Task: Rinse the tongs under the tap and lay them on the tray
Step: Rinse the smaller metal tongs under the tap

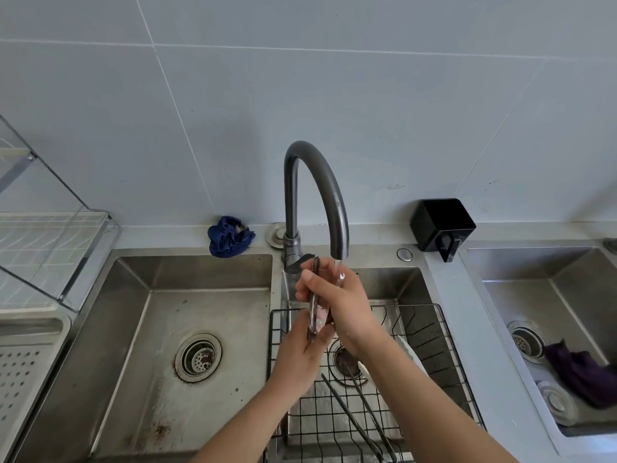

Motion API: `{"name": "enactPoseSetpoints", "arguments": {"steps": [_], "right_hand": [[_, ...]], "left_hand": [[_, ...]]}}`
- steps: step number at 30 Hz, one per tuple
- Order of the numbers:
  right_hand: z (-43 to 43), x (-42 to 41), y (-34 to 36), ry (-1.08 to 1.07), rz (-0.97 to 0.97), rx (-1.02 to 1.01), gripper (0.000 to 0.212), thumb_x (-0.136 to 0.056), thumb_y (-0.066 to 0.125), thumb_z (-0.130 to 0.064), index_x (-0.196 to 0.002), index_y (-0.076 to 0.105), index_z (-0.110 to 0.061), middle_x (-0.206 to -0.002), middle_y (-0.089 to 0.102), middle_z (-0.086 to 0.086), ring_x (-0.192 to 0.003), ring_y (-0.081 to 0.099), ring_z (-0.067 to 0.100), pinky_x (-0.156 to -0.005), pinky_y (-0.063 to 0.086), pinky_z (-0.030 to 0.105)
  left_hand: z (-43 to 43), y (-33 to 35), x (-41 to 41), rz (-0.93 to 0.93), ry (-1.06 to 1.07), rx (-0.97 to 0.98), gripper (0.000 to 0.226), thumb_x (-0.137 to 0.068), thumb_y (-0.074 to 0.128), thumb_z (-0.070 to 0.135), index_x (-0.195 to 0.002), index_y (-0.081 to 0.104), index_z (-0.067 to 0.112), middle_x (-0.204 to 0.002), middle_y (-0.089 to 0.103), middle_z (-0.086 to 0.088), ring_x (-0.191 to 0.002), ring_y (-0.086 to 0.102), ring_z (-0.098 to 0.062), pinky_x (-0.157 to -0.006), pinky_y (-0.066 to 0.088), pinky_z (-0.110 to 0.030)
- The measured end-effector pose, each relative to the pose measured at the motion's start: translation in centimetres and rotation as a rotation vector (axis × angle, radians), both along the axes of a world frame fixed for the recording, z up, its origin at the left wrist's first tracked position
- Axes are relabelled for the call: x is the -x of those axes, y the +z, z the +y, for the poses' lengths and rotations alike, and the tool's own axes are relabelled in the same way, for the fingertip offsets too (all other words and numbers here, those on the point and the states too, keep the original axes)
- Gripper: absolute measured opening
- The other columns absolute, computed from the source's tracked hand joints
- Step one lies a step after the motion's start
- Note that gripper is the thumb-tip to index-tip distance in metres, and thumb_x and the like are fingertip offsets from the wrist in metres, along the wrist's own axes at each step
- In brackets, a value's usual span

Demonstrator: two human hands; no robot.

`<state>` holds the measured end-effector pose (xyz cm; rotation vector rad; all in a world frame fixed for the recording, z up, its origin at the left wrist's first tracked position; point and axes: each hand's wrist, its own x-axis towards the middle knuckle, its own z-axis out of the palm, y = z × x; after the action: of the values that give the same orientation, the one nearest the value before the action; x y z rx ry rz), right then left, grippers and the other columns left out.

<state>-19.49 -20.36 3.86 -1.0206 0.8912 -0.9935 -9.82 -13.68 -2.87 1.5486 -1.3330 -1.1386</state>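
While under the tap (pixel 335 198), tongs (pixel 314 297) in left hand (pixel 298 357) and right hand (pixel 347 304).

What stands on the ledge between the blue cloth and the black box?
In the head view, a round metal cap, the tap base and a small round button lie between the cloth and the box.

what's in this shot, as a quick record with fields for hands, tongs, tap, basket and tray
tongs: roughly upright beside the spout, held in both hands
left hand: grips the lower end
right hand: fingers curled round the upper part, under the water
tap: running over the middle basin
wire basket: in that basin, holding a second pair of tongs and a white plate
tray: perforated, far left, tongs not yet on it
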Motion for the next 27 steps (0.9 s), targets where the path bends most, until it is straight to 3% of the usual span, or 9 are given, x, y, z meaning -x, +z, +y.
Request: {"name": "enactPoseSetpoints", "arguments": {"steps": [5,7,10,13,16,20,23,25,27], "right_hand": [[-1.1,-0.6,0.6,-0.1,0.143,0.012,0.047,-0.095,0.072,-0.035,-0.077,0.058,0.006,-0.054,0.057,0.008,-0.052,0.055,0.021,-0.061,0.057,0.031],[-1.2,-0.6,0.3,-0.091,0.184,0.032,0.05,-0.095,0.071,-0.035,-0.08,0.057,0.011,-0.054,0.058,0.008,-0.053,0.057,0.022,-0.062,0.06,0.034],[-1.1,0.0,0.4,0.007,0.299,0.075,0.042,-0.092,0.074,-0.039,-0.1,0.065,0.001,-0.077,0.074,0.009,-0.075,0.072,0.021,-0.08,0.062,0.036],[-1.1,1.3,0.4,0.179,0.405,0.039,0.053,-0.081,0.077,-0.056,-0.122,0.062,-0.025,-0.106,0.076,0.001,-0.098,0.074,0.013,-0.085,0.057,0.029],[-0.1,3.3,-0.2,0.345,0.432,-0.003,0.059,-0.084,0.064,-0.072,-0.122,0.06,-0.028,-0.107,0.072,0.002,-0.086,0.07,0.016,-0.076,0.056,0.039],[2.0,5.5,-1.6,0.358,0.234,-0.07,0.044,-0.1,0.053,-0.057,-0.126,0.067,-0.024,-0.12,0.062,0.029,-0.093,0.06,0.044,-0.081,0.047,0.044],[3.1,5.7,-2.0,0.211,0.289,-0.012,0.035,-0.099,0.059,-0.049,-0.11,0.074,-0.019,-0.102,0.069,0.026,-0.084,0.066,0.03,-0.076,0.053,0.043],[3.6,6.0,-2.4,0.098,0.398,0.014,0.039,-0.098,0.058,-0.05,-0.104,0.075,-0.015,-0.088,0.074,0.015,-0.078,0.071,0.021,-0.071,0.059,0.034],[3.7,7.2,-2.9,0.018,0.635,0.003,0.051,-0.093,0.061,-0.059,-0.119,0.071,-0.017,-0.089,0.078,0.003,-0.077,0.074,0.017,-0.072,0.062,0.033]], "left_hand": [[-1.0,1.0,0.8,0.169,-0.016,0.008,0.055,-0.077,0.054,0.082,-0.123,0.024,0.085,-0.135,0.052,0.033,-0.13,0.051,0.002,-0.102,0.046,-0.028],[-1.3,1.4,1.2,0.228,-0.016,0.017,0.066,-0.076,0.058,0.079,-0.134,0.026,0.075,-0.144,0.05,0.026,-0.133,0.049,0.0,-0.106,0.044,-0.03],[-1.3,1.1,0.7,0.261,-0.002,-0.009,0.06,-0.082,0.065,0.065,-0.137,0.046,0.049,-0.128,0.066,0.014,-0.121,0.06,-0.01,-0.097,0.05,-0.025],[-1.3,1.7,0.1,0.253,0.021,-0.027,0.035,-0.089,0.07,0.046,-0.121,0.056,0.05,-0.113,0.072,0.014,-0.107,0.066,-0.005,-0.085,0.053,-0.016],[-1.0,2.5,-0.3,0.385,0.036,-0.111,0.04,-0.088,0.071,0.049,-0.123,0.064,0.031,-0.106,0.076,0.0,-0.098,0.073,-0.015,-0.072,0.056,-0.023],[-0.2,2.9,-0.4,0.533,-0.053,-0.246,0.032,-0.093,0.065,0.041,-0.115,0.07,0.019,-0.109,0.075,-0.014,-0.099,0.073,-0.033,-0.079,0.059,-0.04],[0.7,2.9,0.0,0.481,-0.187,-0.346,0.031,-0.1,0.058,0.036,-0.121,0.068,0.016,-0.114,0.076,-0.008,-0.109,0.071,-0.025,-0.096,0.056,-0.043],[1.3,3.0,0.1,0.342,-0.304,-0.345,0.03,-0.097,0.059,0.041,-0.123,0.068,0.028,-0.118,0.075,0.008,-0.114,0.067,-0.009,-0.096,0.053,-0.023],[2.1,2.4,-0.4,0.064,-0.291,-0.262,0.03,-0.093,0.06,0.047,-0.122,0.065,0.042,-0.12,0.068,0.026,-0.12,0.059,0.003,-0.094,0.044,-0.009]]}}
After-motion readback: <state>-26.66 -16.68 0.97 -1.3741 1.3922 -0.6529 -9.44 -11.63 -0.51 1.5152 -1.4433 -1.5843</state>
